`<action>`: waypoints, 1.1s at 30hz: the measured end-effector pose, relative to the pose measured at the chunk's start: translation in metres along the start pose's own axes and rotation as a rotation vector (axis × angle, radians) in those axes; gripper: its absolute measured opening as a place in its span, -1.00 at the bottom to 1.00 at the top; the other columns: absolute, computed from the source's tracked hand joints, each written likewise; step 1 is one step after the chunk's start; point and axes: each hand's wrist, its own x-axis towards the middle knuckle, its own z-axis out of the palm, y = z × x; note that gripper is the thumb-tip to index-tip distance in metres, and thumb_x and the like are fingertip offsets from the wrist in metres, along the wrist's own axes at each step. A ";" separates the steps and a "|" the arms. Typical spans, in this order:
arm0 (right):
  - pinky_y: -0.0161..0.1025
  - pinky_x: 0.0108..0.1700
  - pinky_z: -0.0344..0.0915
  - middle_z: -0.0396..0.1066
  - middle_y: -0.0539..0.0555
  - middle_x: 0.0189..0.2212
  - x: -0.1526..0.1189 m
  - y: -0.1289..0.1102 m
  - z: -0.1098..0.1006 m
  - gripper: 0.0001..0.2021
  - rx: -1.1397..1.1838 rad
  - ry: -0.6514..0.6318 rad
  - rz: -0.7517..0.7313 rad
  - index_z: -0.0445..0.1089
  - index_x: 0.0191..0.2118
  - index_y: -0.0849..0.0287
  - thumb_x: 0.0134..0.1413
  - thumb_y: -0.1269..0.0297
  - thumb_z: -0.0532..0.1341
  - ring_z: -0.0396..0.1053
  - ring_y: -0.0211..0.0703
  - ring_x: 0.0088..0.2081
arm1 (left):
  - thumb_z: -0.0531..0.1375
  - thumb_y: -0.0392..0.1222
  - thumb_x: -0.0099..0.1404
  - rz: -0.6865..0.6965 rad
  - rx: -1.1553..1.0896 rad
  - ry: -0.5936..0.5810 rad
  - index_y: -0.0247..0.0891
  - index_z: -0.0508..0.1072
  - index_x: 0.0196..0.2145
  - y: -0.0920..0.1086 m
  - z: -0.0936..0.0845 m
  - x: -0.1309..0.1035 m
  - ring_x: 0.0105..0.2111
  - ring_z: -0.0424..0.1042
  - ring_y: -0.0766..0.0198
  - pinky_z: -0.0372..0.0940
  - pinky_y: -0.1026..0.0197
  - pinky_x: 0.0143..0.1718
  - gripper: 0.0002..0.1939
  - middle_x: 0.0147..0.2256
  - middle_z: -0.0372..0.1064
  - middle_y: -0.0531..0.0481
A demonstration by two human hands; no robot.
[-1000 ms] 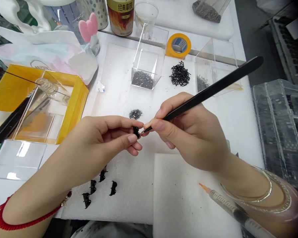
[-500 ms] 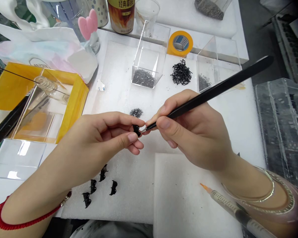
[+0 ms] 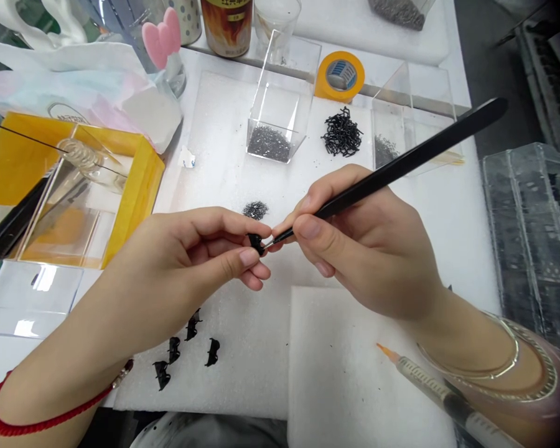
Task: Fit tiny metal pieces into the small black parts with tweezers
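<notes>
Left grip (image 3: 182, 261): pinched on small black part (image 3: 256, 242)
Right grip (image 3: 368, 249): clamped around slim black tool (image 3: 401, 163)
Tool tip: right at part's edge
Nearby: black pieces (image 3: 212, 353) on surface (image 3: 242, 367)

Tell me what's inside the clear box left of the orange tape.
The clear box holds a heap of small dark bits; whatever lies beneath them is covered.

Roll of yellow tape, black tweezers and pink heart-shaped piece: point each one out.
Roll of yellow tape (image 3: 324, 79): head view, on the left side of its yellow ring.
Black tweezers (image 3: 410, 160): head view, on the middle of the shaft.
Pink heart-shaped piece (image 3: 155, 45): head view, on its left lobe.
</notes>
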 end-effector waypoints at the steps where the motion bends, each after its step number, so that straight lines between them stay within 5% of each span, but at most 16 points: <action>1: -0.43 -0.67 0.21 0.38 -0.07 -0.44 0.000 0.000 0.000 -0.90 0.002 0.000 0.009 0.28 -0.31 0.14 0.17 0.43 0.23 0.36 -0.42 -0.52 | 0.24 -0.34 0.27 -0.003 -0.002 0.002 -0.12 0.56 -0.24 0.000 0.000 0.000 -0.42 0.54 0.49 0.40 0.62 -0.37 -0.84 -0.43 0.56 0.16; 14: -0.46 -0.74 0.09 0.35 -0.11 -0.48 0.000 -0.005 0.000 -0.88 -0.079 0.011 0.052 0.29 -0.34 0.14 0.12 0.43 0.27 0.14 -0.52 -0.68 | 0.25 -0.35 0.25 -0.054 -0.015 0.001 -0.15 0.55 -0.30 0.003 0.002 -0.001 -0.43 0.53 0.46 0.40 0.59 -0.38 -0.88 -0.46 0.54 0.15; 18: -0.31 -0.43 0.47 0.40 -0.08 -0.40 0.002 -0.002 -0.003 -0.90 0.032 0.018 0.031 0.28 -0.29 0.12 0.17 0.38 0.25 0.21 -0.47 -0.64 | 0.26 -0.29 0.26 -0.003 0.000 0.047 -0.09 0.54 -0.29 0.001 -0.003 -0.003 -0.42 0.53 0.46 0.39 0.59 -0.37 -0.89 -0.43 0.55 0.17; 21: -0.14 -0.22 0.53 0.43 -0.05 -0.36 0.005 -0.002 -0.007 -0.89 -0.001 0.186 -0.037 0.29 -0.27 0.14 0.15 0.38 0.26 0.22 -0.46 -0.63 | 0.28 -0.22 0.25 0.068 0.028 0.178 -0.01 0.54 -0.27 -0.001 -0.007 -0.005 -0.39 0.52 0.47 0.41 0.55 -0.30 -0.89 -0.38 0.54 0.21; 27: -0.33 -0.58 0.35 0.46 0.01 -0.44 0.013 -0.003 -0.015 -0.86 -0.315 0.298 -0.017 0.34 -0.38 0.14 0.06 0.43 0.32 0.47 -0.24 -0.46 | 0.29 -0.22 0.24 0.082 -0.013 0.254 0.00 0.54 -0.26 -0.003 -0.011 -0.005 -0.40 0.49 0.46 0.40 0.53 -0.32 -0.88 -0.37 0.50 0.20; 33: -0.32 -0.59 0.27 0.44 0.01 -0.47 0.015 -0.003 -0.036 -0.88 -0.439 0.278 0.068 0.36 -0.38 0.15 0.04 0.48 0.31 0.33 -0.33 -0.57 | 0.30 -0.22 0.23 0.011 -0.058 0.157 0.03 0.53 -0.19 -0.002 -0.008 -0.005 -0.40 0.49 0.43 0.39 0.53 -0.35 -0.81 -0.41 0.50 0.18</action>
